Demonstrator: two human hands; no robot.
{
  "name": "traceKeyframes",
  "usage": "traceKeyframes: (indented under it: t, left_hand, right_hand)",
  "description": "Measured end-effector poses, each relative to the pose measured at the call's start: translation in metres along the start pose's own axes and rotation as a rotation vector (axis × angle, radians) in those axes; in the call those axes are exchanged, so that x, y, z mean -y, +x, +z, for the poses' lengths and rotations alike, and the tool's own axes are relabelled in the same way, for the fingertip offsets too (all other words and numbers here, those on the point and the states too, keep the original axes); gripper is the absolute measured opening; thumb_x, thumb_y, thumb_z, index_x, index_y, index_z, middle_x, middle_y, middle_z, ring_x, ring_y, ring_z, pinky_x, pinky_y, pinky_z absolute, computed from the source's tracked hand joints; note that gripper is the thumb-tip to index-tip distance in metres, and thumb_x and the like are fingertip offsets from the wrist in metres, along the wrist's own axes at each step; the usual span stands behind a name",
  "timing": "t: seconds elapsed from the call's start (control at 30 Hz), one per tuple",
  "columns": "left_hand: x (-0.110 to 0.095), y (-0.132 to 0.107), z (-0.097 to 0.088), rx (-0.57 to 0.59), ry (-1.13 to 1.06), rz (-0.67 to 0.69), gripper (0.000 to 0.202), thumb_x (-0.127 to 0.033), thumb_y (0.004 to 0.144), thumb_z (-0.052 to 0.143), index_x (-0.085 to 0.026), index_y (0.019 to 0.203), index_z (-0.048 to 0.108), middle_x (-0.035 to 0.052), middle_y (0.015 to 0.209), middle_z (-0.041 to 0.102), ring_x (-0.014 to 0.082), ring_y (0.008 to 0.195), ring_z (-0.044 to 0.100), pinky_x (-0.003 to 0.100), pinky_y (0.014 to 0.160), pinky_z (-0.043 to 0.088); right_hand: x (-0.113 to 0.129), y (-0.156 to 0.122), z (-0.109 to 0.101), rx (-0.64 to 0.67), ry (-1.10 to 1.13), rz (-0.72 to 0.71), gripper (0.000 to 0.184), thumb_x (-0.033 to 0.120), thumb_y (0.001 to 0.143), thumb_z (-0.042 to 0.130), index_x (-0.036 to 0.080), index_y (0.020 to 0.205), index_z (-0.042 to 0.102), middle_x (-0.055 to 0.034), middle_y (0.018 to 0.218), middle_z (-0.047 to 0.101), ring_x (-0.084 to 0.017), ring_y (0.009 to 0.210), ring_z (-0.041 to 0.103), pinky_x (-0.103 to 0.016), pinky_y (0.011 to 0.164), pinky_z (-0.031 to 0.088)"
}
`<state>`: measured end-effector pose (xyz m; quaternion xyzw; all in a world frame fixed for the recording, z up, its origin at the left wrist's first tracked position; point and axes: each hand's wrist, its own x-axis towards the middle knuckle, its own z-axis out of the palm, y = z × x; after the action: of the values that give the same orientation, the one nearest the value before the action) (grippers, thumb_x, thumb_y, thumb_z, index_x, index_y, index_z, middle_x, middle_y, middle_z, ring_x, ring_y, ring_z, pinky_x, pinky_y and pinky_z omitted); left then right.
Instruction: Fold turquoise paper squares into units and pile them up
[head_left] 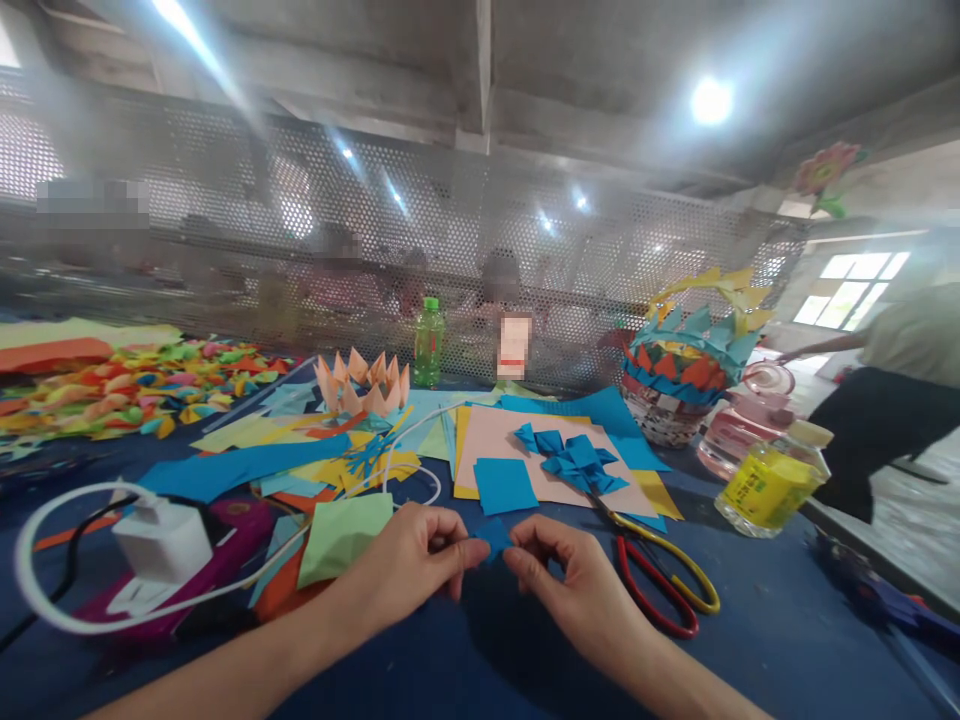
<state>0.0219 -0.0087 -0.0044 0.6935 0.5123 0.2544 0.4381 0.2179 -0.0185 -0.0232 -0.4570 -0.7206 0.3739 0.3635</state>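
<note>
A small piece of blue paper (495,536) is pinched at its two sides above the dark blue table. My left hand (420,555) grips its left edge between thumb and fingers, and my right hand (566,570) grips the right edge. Just beyond lies a flat stack of blue paper squares (506,486) on a pink sheet (487,430). Several folded blue paper pieces (581,460) are heaped to its right. Scissors (660,580) with one red and one yellow handle rest right of my right hand, their tips by the heap. Light green paper squares (349,530) sit near my left hand.
A power strip (232,530) with a white charger (163,540) and looping cable occupies the left. Behind stand a peach paper ring (364,390), a green bottle (430,342) and a paper basket (667,390). A yellow-labelled bottle (776,485) stands right, and a person (892,370) beyond it.
</note>
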Motion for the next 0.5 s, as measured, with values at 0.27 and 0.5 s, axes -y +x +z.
traceKeyframes:
  t: [0.27, 0.5]
  left_hand:
    - [0.0031, 0.0005, -0.0015, -0.028, -0.001, 0.005, 0.042, -0.059, 0.075, 0.059, -0.019, 0.062, 0.056, -0.003, 0.046, 0.056, 0.0115, 0.043, 0.042, 0.023, 0.046, 0.03]
    - [-0.0011, 0.0014, -0.0048, -0.08, 0.013, 0.025, 0.042, -0.056, 0.076, 0.057, -0.019, 0.058, 0.056, -0.0021, 0.05, 0.058, 0.0113, 0.045, 0.041, 0.023, 0.047, 0.029]
  right_hand:
    - [0.0031, 0.0007, -0.0014, -0.014, 0.025, 0.002, 0.025, 0.039, 0.087, 0.056, 0.016, 0.077, 0.059, 0.0017, 0.061, 0.055, -0.013, 0.061, 0.049, -0.024, 0.062, 0.037]
    - [-0.0014, 0.0016, -0.0034, -0.036, 0.007, -0.022, 0.026, 0.039, 0.089, 0.055, 0.016, 0.076, 0.059, 0.0016, 0.062, 0.055, -0.013, 0.062, 0.049, -0.024, 0.061, 0.038]
